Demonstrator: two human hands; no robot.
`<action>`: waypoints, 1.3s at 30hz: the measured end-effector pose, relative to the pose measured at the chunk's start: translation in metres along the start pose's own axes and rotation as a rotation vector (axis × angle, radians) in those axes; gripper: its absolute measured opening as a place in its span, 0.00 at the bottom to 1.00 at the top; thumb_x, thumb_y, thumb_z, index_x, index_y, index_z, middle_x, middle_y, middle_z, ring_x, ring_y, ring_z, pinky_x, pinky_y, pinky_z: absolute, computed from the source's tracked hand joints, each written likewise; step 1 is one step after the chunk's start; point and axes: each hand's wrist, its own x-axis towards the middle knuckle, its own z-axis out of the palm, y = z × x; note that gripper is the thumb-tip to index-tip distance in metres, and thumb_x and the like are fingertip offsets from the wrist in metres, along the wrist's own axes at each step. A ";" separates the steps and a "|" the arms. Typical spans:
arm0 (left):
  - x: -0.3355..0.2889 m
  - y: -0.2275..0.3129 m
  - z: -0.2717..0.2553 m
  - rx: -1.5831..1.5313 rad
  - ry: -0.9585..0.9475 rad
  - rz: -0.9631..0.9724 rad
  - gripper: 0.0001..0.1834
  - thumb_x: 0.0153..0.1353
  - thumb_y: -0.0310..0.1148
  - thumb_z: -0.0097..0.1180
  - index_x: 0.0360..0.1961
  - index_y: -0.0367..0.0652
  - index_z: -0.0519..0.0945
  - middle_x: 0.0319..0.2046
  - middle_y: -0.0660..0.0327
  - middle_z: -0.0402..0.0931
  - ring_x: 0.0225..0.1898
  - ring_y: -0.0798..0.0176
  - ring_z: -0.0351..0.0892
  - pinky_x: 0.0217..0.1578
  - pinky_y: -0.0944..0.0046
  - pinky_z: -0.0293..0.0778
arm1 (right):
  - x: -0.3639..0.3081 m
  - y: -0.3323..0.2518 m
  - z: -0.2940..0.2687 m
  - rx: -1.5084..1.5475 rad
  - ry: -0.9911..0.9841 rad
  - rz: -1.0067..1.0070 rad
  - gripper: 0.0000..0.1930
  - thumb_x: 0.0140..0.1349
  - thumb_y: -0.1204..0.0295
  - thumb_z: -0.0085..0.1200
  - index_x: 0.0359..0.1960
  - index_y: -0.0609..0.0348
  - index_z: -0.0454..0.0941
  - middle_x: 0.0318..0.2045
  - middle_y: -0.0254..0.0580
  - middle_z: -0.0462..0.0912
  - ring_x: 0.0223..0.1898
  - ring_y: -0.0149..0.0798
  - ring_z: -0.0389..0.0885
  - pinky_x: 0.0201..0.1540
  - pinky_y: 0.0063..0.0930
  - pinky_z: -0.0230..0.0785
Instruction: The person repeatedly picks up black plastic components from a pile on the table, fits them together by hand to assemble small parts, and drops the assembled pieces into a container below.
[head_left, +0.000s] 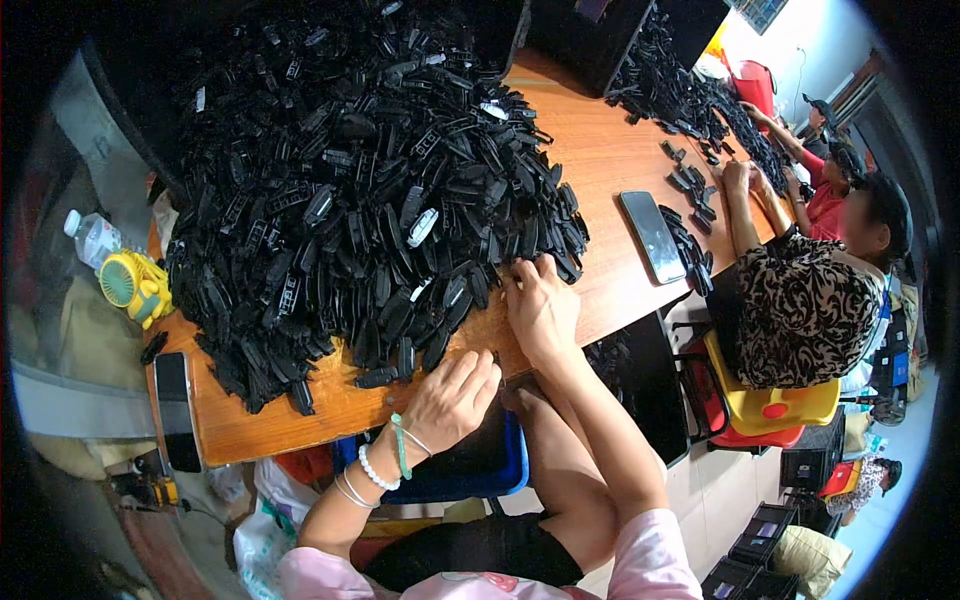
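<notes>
A big heap of small black plastic pieces (330, 200), with a few white or silvery ones among them, covers much of the wooden table (280, 430). At the heap's right front edge is my right hand (543, 308), its fingers bent and closed on a black plastic piece that is mostly hidden. My left hand (458, 396), with bracelets at the wrist, is over the table's front edge, below the heap. Its fingers are curled together, and whatever they hold is hidden. A few loose black pieces (385, 375) lie just left of it.
A phone (652, 237) lies right of the heap, another phone (178, 412) at the left corner. A yellow fan (135, 287) and a bottle (92, 238) stand left. A blue-rimmed bin (512, 462) is beneath the table edge. Co-workers (815, 300) sit along the right.
</notes>
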 end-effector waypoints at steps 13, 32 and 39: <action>-0.003 -0.001 0.002 -0.009 0.028 -0.031 0.15 0.52 0.27 0.55 0.41 0.30 0.74 0.42 0.48 0.74 0.43 0.52 0.73 0.41 0.59 0.74 | -0.040 0.009 -0.022 0.179 -0.110 -0.066 0.12 0.52 0.76 0.56 0.38 0.60 0.70 0.34 0.51 0.75 0.32 0.54 0.77 0.32 0.41 0.71; 0.000 0.027 -0.020 -1.113 0.096 -0.748 0.15 0.52 0.21 0.61 0.42 0.29 0.75 0.30 0.56 0.77 0.24 0.68 0.80 0.26 0.72 0.73 | -0.096 0.003 -0.076 1.251 -0.604 0.222 0.18 0.63 0.76 0.48 0.55 0.64 0.67 0.42 0.42 0.74 0.43 0.37 0.73 0.49 0.28 0.65; 0.005 0.032 -0.035 -0.866 0.051 -0.652 0.15 0.51 0.25 0.63 0.37 0.25 0.76 0.26 0.52 0.74 0.21 0.62 0.73 0.22 0.66 0.68 | -0.097 0.002 -0.074 0.978 -0.469 -0.073 0.19 0.60 0.77 0.49 0.53 0.64 0.68 0.35 0.52 0.76 0.37 0.52 0.77 0.42 0.36 0.70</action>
